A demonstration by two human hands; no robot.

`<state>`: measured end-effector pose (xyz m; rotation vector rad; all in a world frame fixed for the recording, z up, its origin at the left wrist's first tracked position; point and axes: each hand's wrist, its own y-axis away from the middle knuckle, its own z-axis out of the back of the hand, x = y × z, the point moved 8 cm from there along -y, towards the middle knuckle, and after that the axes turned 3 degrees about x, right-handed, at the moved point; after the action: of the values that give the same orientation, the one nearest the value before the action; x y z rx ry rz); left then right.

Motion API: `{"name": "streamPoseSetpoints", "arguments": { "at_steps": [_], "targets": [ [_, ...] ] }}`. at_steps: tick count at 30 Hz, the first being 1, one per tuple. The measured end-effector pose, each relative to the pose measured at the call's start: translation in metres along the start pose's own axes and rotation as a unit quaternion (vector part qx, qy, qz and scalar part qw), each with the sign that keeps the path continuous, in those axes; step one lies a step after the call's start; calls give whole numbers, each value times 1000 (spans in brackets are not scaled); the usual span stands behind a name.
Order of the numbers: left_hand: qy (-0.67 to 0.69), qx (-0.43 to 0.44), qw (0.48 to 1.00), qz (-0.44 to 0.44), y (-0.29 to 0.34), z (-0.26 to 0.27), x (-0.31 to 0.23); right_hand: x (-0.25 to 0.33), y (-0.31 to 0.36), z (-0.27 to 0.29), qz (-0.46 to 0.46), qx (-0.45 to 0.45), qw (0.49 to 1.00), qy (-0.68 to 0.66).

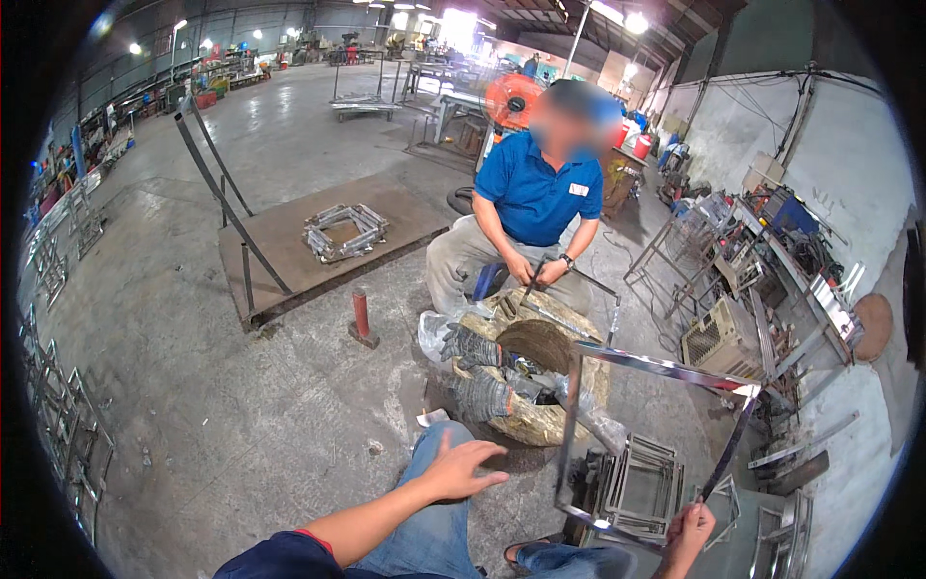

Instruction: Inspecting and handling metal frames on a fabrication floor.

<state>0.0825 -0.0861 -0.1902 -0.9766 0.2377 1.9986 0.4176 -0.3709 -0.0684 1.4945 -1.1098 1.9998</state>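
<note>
My right hand [690, 526] grips a shiny square metal frame [666, 365] by its lower right side, holding it raised and tilted. My left hand [465, 470] hovers over my left knee with its fingers spread, holding nothing. Ahead of my knees stands a round, worn yellowish block [526, 425] with a hollow in its top. Grey work gloves [482, 394] and crumpled plastic lie on it. Below the raised frame, several similar metal frames [644, 482] are stacked by my right leg. Across the block sits a co-worker in a blue shirt [540, 193], both hands on another thin metal frame [569, 314].
A hammer [361, 323] with a red handle stands head down on the concrete floor. Behind it, a flat cart [280, 265] carries piled metal frames [344, 232]. On the right are a beige slatted unit [721, 338] and a cluttered bench [801, 261]. An orange fan [511, 101] is behind the co-worker.
</note>
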Motion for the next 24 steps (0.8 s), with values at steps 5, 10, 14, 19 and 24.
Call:
{"name": "streamPoseSetpoints", "arguments": {
  "at_steps": [5,10,14,19,24],
  "targets": [
    [552,113,824,-51,-33,-29,-39,-25,24,-72,-91,100,979,-151],
    [646,-23,757,95,-30,2,-18,-30,24,-126,-168,33,970,-172],
    [582,-112,804,38,-23,83,-17,-21,11,-186,-208,77,934,-280],
    [525,-179,831,26,-7,139,8,-31,1,-267,-167,146,918,-329],
    [445,-245,860,55,24,132,68,-69,13,-317,-98,187,944,-255]
  ]
}}
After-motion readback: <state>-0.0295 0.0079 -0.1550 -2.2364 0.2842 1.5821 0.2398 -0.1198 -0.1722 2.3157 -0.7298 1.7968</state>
